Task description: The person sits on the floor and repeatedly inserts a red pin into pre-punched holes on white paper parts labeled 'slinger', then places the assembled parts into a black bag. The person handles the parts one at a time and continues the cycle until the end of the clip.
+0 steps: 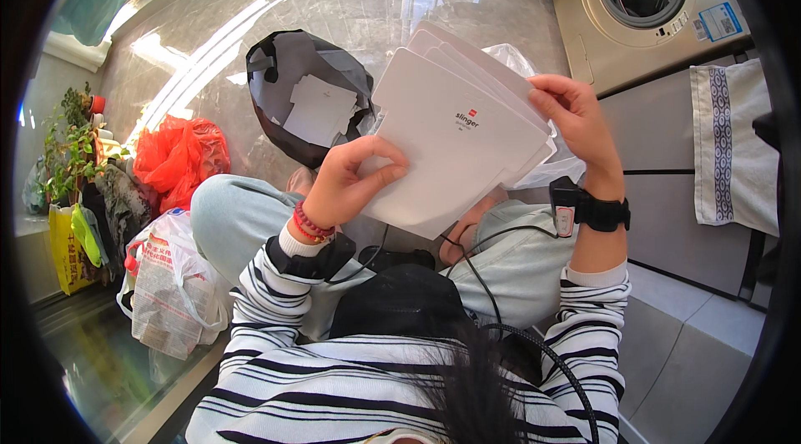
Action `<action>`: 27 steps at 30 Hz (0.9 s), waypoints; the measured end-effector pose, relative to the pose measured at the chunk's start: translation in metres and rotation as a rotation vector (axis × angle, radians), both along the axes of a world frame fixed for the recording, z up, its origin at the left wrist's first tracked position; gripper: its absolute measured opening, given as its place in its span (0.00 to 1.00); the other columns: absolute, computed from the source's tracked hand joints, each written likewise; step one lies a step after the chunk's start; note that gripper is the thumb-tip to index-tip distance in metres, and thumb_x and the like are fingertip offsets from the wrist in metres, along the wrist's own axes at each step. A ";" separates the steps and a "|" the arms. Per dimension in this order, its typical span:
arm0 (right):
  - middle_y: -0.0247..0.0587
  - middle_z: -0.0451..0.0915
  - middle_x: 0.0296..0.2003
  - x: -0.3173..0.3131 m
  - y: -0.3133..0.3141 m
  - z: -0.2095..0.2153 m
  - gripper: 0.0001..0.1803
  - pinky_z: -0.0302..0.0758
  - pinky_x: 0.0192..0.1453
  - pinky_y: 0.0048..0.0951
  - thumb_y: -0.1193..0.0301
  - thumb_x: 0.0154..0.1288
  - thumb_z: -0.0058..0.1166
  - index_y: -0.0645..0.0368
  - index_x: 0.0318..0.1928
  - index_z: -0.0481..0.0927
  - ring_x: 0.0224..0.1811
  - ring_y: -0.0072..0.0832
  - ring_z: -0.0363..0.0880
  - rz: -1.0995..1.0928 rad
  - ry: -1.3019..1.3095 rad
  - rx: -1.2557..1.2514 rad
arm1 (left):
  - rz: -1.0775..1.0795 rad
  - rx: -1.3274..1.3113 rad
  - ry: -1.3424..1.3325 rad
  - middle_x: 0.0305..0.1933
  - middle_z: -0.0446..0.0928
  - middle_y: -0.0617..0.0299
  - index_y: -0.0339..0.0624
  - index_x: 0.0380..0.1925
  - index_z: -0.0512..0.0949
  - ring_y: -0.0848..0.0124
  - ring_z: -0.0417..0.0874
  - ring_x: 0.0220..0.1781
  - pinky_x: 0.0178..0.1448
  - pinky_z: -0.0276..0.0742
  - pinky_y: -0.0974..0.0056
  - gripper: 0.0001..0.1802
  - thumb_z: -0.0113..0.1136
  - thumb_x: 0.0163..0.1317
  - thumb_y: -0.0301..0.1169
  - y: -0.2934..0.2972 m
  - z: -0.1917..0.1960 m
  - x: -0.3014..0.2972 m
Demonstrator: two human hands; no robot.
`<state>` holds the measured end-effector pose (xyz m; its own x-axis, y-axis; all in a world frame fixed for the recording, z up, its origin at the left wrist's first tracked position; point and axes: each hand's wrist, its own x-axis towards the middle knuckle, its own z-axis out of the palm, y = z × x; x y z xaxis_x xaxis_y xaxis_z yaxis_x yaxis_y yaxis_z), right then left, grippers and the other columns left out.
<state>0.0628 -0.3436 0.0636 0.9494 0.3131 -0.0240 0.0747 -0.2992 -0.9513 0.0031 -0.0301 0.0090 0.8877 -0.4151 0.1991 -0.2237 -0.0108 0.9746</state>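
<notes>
Between my hands, in front of my lap, is a fanned stack of flat white cardboard sheets point(442, 164) with notched edges and small red and black print. My left hand point(355, 177) is closed on the stack's left edge, thumb resting on the front sheet. At the upper right edge, my right hand point(576, 114) pinches the rear sheets between thumb and fingers. Beyond my left hand a black bag point(279, 131) stands gaping on the floor. Inside it lies a similar white cardboard piece point(319, 108).
A red plastic bag point(179, 156) and a white plastic bag point(175, 290) sit at my left, near potted plants point(71, 148). Clear plastic point(546, 170) lies behind the sheets. A washing machine point(584, 27) stands at the far right. Cables point(488, 285) cross my lap.
</notes>
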 end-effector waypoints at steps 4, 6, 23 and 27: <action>0.34 0.82 0.35 0.004 0.015 -0.010 0.13 0.73 0.44 0.19 0.72 0.68 0.54 0.66 0.49 0.81 0.39 0.18 0.76 0.022 0.051 0.042 | 0.056 0.050 0.024 0.36 0.81 0.62 0.35 0.37 0.79 0.77 0.79 0.38 0.45 0.74 0.72 0.06 0.61 0.58 0.19 0.000 0.001 0.000; 0.37 0.83 0.37 0.004 0.021 -0.010 0.13 0.74 0.44 0.21 0.71 0.67 0.55 0.65 0.48 0.81 0.39 0.21 0.78 -0.120 -0.065 0.072 | 0.128 0.039 0.010 0.36 0.81 0.62 0.35 0.37 0.79 0.77 0.79 0.38 0.45 0.75 0.72 0.06 0.61 0.58 0.19 -0.003 -0.001 0.000; 0.44 0.83 0.45 -0.016 0.058 -0.006 0.18 0.77 0.50 0.33 0.75 0.53 0.63 0.60 0.46 0.82 0.50 0.37 0.81 -0.203 -1.102 -0.825 | 0.323 -0.135 0.080 0.45 0.78 0.52 0.42 0.62 0.58 0.71 0.81 0.44 0.48 0.76 0.69 0.32 0.60 0.60 0.18 -0.009 -0.008 0.002; 0.40 0.84 0.38 -0.017 0.057 -0.005 0.13 0.78 0.44 0.31 0.78 0.51 0.64 0.59 0.39 0.83 0.41 0.35 0.83 -0.182 -1.094 -0.526 | 0.355 -0.164 0.051 0.46 0.79 0.47 0.46 0.67 0.44 0.69 0.82 0.45 0.48 0.78 0.67 0.41 0.58 0.61 0.18 -0.010 -0.007 0.003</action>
<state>0.0456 -0.2868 0.0584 0.5777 0.3665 0.7293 0.6749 -0.7171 -0.1741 0.0059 -0.0403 0.0016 0.9809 -0.0467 0.1889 -0.1850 0.0778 0.9797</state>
